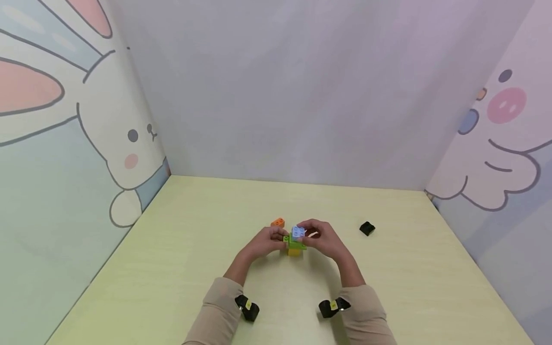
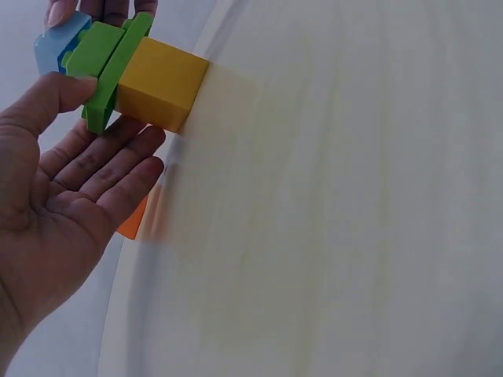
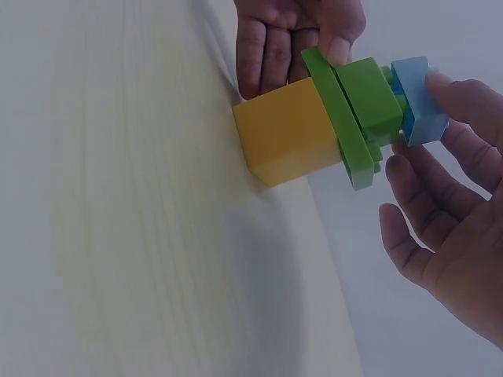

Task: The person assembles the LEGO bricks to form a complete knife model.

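I had a small stack of blocks (image 1: 295,242) standing on the pale table (image 1: 181,268), near its middle and straight in front of me. A yellow block (image 3: 291,141) sat at the bottom with its base on the table, green pieces (image 3: 363,110) lay across it, and a light blue block (image 3: 416,100) sat on top.

My right hand (image 1: 321,237) pinched the blue block, thumb on one side and a fingertip on the other, with the other fingers loose and bent beside the stack. My left hand (image 1: 264,242) was mostly open: the thumb (image 2: 59,93) pressed against the edge of the flat green piece, and the straight fingers lay along the side of the yellow block.

An orange block (image 1: 278,222) lay on the table just behind my left hand. A small black piece (image 1: 367,228) lay well apart to the right.
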`<act>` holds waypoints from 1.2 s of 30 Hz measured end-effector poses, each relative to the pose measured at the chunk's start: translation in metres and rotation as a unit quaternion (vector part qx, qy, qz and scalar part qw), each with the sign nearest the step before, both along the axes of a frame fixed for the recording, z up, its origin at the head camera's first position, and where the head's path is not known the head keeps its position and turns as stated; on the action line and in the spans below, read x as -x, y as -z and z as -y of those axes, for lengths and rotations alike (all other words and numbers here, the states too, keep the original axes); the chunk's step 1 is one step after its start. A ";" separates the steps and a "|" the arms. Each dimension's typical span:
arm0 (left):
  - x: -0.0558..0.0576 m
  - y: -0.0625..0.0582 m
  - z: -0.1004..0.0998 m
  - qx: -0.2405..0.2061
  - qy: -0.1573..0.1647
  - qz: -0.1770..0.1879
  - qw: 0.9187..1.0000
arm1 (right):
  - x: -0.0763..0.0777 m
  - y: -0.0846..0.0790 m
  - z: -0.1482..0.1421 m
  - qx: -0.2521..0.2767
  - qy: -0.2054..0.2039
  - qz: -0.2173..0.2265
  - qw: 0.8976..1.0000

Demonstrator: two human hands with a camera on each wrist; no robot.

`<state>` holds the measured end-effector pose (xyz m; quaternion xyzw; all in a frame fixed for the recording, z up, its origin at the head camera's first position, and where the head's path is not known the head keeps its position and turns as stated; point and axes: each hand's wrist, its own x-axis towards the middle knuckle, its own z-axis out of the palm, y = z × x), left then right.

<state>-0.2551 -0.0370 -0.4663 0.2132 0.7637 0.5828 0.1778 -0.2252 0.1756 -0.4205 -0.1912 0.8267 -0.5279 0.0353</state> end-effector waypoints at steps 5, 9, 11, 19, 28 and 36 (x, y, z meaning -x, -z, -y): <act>-0.008 -0.016 0.002 -0.002 0.007 -0.001 1.000 | -0.006 -0.009 0.006 -0.005 -0.006 -0.002 1.000; -0.003 -0.002 0.001 -0.008 0.006 -0.002 1.000 | -0.008 -0.008 0.007 -0.006 0.000 -0.003 1.000; 0.001 0.005 0.001 -0.007 0.003 0.000 1.000 | -0.008 -0.007 0.008 -0.010 0.000 -0.003 1.000; 0.006 0.014 0.001 -0.002 0.004 -0.002 1.000 | 0.006 0.019 0.004 -0.040 0.014 -0.040 0.998; 0.007 0.013 0.002 -0.002 0.000 -0.003 1.000 | 0.008 0.022 0.003 -0.078 0.024 -0.052 0.995; -0.003 -0.005 0.002 -0.004 0.009 -0.002 1.000 | 0.008 0.022 0.001 -0.084 0.015 -0.062 0.994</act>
